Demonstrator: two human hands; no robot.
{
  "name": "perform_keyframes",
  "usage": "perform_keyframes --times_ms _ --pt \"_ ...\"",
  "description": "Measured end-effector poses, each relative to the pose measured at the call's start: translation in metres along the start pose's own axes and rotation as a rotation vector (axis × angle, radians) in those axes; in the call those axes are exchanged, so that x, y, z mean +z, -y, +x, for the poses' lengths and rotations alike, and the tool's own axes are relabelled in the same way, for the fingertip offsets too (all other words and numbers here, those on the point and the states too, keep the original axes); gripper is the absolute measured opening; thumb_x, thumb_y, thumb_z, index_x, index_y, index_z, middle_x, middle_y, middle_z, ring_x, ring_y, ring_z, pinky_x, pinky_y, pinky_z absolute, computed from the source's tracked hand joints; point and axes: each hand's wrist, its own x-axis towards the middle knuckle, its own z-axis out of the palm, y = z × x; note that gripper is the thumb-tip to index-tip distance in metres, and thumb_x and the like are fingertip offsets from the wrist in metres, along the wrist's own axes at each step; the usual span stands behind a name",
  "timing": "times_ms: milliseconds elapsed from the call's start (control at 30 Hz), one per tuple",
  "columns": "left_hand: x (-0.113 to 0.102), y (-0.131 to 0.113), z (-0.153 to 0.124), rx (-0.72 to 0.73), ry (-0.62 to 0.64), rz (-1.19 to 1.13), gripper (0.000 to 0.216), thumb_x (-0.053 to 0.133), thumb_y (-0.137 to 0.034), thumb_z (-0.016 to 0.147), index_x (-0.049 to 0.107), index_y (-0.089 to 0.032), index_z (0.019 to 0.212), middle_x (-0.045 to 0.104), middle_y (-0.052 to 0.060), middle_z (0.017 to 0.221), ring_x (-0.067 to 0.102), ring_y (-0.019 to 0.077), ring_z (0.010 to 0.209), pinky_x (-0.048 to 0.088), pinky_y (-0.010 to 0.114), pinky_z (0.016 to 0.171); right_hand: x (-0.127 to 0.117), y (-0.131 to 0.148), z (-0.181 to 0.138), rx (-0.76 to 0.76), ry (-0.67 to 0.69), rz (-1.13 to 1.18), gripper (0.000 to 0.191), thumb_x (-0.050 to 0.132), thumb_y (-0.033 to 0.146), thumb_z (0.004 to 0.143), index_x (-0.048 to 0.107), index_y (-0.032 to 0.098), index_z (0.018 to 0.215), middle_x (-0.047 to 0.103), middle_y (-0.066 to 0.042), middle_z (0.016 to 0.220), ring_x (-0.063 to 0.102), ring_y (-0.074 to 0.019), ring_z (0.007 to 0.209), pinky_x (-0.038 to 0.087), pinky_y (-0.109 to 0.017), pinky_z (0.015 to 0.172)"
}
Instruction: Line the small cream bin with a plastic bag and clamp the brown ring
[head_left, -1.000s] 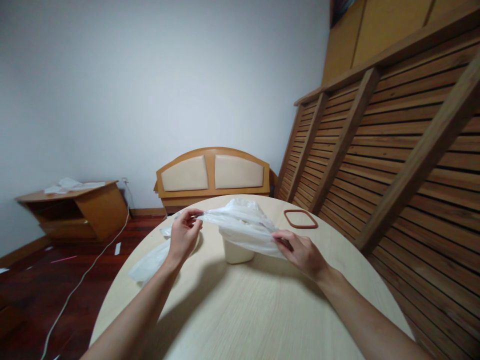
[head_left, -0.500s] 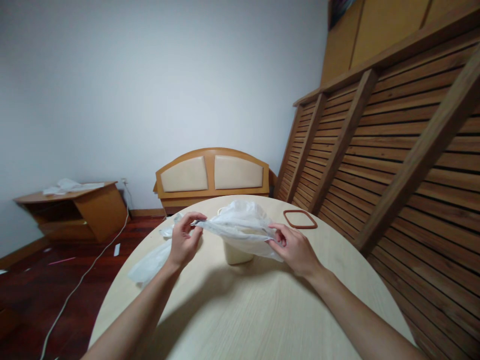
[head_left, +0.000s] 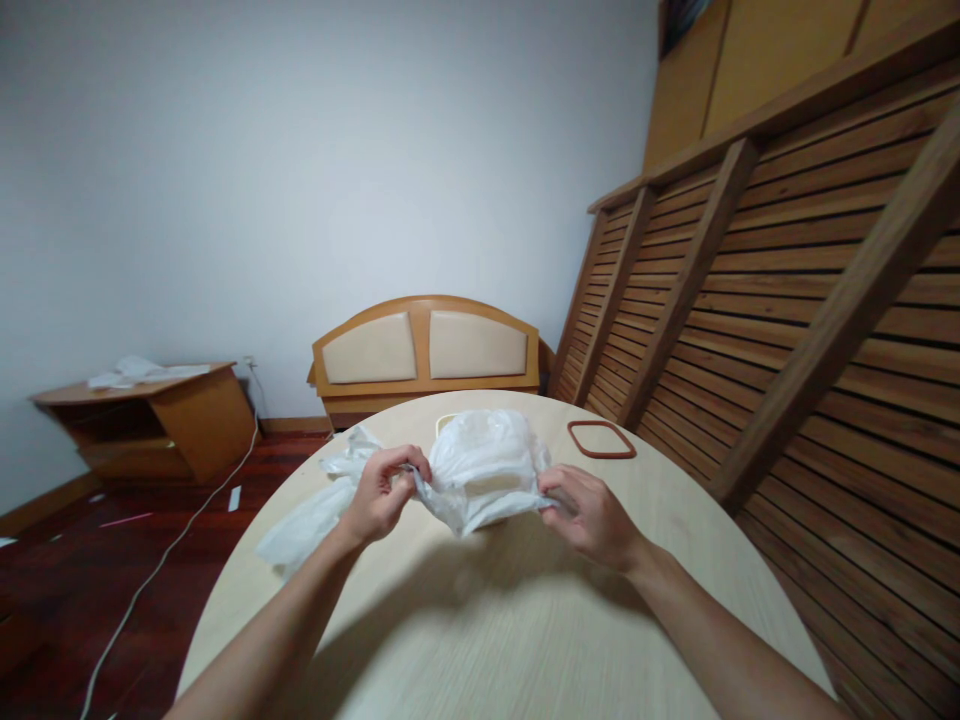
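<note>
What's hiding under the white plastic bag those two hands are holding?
Part of a cream container peeks out at the far left edge of the white plastic bag. The bag covers nearly all the rest, so the container's inside can't be seen.

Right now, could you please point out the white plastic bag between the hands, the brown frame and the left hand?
White plastic bag (head_left: 486, 448): head view, on its upper part.
Brown frame (head_left: 609, 456): head view, on its near edge.
Left hand (head_left: 379, 499): head view, middle of the hand.
</note>
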Motion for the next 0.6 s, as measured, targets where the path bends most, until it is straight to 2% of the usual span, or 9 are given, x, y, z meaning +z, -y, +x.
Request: perform_keyframes --times_ms 133,300,367,433,533,600 --pt "0.007 -0.015 0.003 0.032 0.105 0.118 0.017 0.048 -0.014 0.083 0.065 -0.016 0.077 0.066 0.002 0.068 0.059 0.0127 0.06 0.045 0.022 0.06 0.003 0.018 0.004 -0.131 0.053 0.022 0.015 0.055 0.012 0.085 0.058 0.022 0.095 0.066 0.0 0.073 0.062 -0.0156 0.064 0.048 -0.027 0.061" --pt "0.017 -0.029 0.004 0.095 0.172 0.15 0.015 0.051 -0.012 0.084 0.066 -0.015 0.084 0.068 0.003 0.072 0.062 0.0127 0.064 0.048 0.022 0.063 -0.001 0.04 0.012 -0.299 -0.04 0.106 0.02 0.055 0.01 0.086 0.056 0.021 0.103 0.071 -0.003 0.08 0.066 -0.0152 0.068 0.051 -0.026 0.063" --pt "0.017 -0.029 0.003 0.087 0.13 0.145 0.014 0.052 -0.014 0.086 0.066 -0.016 0.086 0.068 0.004 0.073 0.062 0.013 0.066 0.048 0.022 0.065 -0.005 0.043 0.014 -0.327 -0.107 0.137 0.022 0.056 0.011 0.086 0.056 0.021 0.105 0.071 -0.003 0.08 0.066 -0.0153 0.067 0.052 -0.026 0.062" --pt "0.015 -0.025 0.002 0.048 0.034 0.131 0.015 0.053 -0.019 0.089 0.067 -0.016 0.088 0.069 0.005 0.076 0.063 0.0137 0.068 0.048 0.022 0.064 -0.01 0.041 0.013 -0.305 -0.183 0.136 0.025 0.056 0.011 0.084 0.055 0.022 0.107 0.07 -0.003 0.078 0.065 -0.0154 0.065 0.052 -0.026 0.06" --pt "0.008 -0.017 0.002 -0.046 -0.109 0.047 0.02 0.057 -0.031 0.092 0.069 -0.016 0.088 0.069 0.006 0.08 0.061 0.0139 0.067 0.046 0.021 0.059 -0.017 0.031 0.008 -0.201 -0.273 0.084 0.032 0.054 0.007 0.082 0.056 0.024 0.109 0.065 -0.001 0.075 0.062 -0.0154 0.063 0.052 -0.027 0.057" --pt "0.005 -0.013 0.003 -0.106 -0.134 -0.034 0.028 0.061 -0.042 0.091 0.069 -0.015 0.087 0.068 0.006 0.079 0.059 0.0133 0.065 0.045 0.021 0.056 -0.019 0.023 0.002 -0.115 -0.322 0.114 0.034 0.053 0.007 0.081 0.056 0.025 0.11 0.064 -0.003 0.08 0.064 -0.017 0.069 0.054 -0.028 0.06"
